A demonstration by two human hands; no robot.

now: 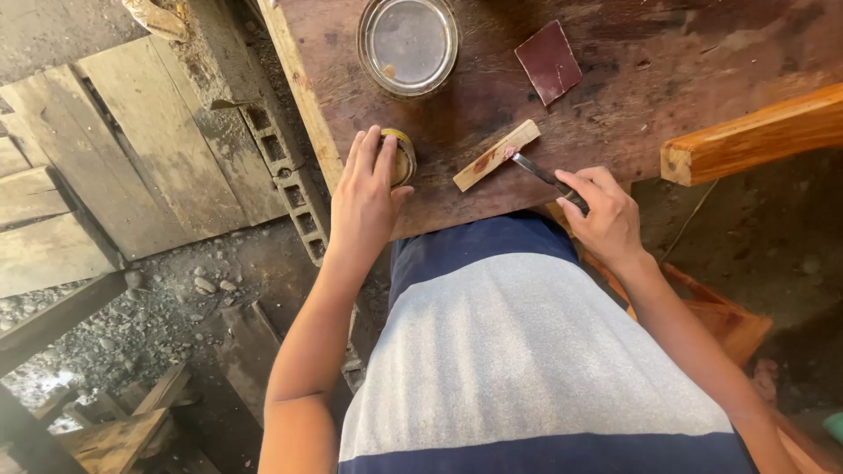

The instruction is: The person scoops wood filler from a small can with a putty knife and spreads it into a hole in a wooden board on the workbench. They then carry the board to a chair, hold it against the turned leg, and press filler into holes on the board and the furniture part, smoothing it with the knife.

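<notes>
My left hand (pixel 367 197) grips a small round tin (pixel 403 157) with a yellow rim that stands near the front edge of the dark wooden table (pixel 641 79). My right hand (pixel 604 213) holds a thin metal blade tool (pixel 537 169) by its dark handle. The blade's tip touches a small pale wooden stick (pixel 496 154) that lies flat on the table and carries a reddish-brown smear.
A round clear lid or dish (pixel 408 42) and a dark red square of sandpaper (pixel 548 61) lie farther back on the table. An orange wooden beam (pixel 755 133) juts in at the right. Left of the table are planks, a concrete block (pixel 285 171) and rubble.
</notes>
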